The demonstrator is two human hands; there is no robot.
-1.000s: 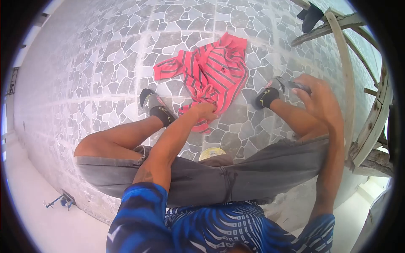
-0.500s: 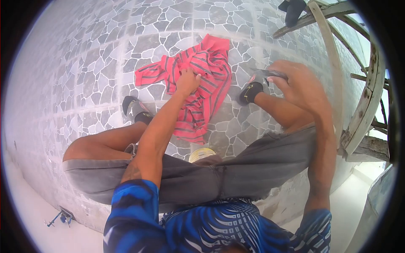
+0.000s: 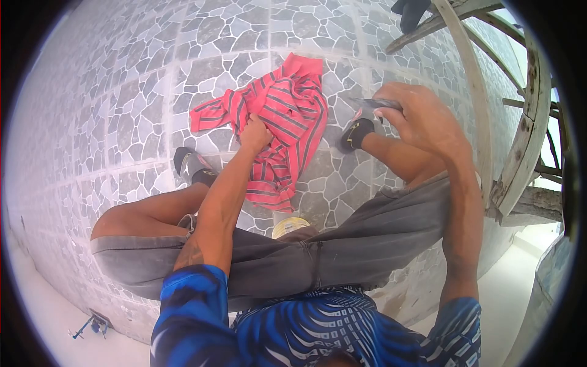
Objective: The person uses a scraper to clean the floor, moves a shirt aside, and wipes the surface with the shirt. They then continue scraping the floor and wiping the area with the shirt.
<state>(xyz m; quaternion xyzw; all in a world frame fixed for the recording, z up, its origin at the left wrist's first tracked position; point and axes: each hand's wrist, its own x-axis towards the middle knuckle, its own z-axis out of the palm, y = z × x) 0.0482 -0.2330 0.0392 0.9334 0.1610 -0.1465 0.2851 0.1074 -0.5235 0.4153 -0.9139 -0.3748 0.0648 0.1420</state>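
A pink-red shirt [image 3: 299, 110] with dark stripes lies crumpled on the tiled floor between my feet. A small dark hole or spot shows near its middle. My left hand [image 3: 255, 133] is closed on the shirt's left part, with the fingertips partly hidden in the cloth. To the right of the shirt, my right hand [image 3: 419, 113] is raised above my right shin. It grips a dark, pointed, scissors-like tool [image 3: 388, 104] whose tip points left toward the shirt. The tool's exact kind is hard to make out.
My shod feet, the left shoe [image 3: 186, 162] and right shoe [image 3: 356, 134], flank the shirt. A yellowish round object [image 3: 290, 226] sits below it, partly hidden by my shorts. Wooden framework [image 3: 526, 134] stands at right, with a dark item [image 3: 411, 13] on it.
My left hand has shifted down and left over the shirt, uncovering striped cloth and a small dark spot. The right hand still holds the tool; the whole view has shifted slightly.
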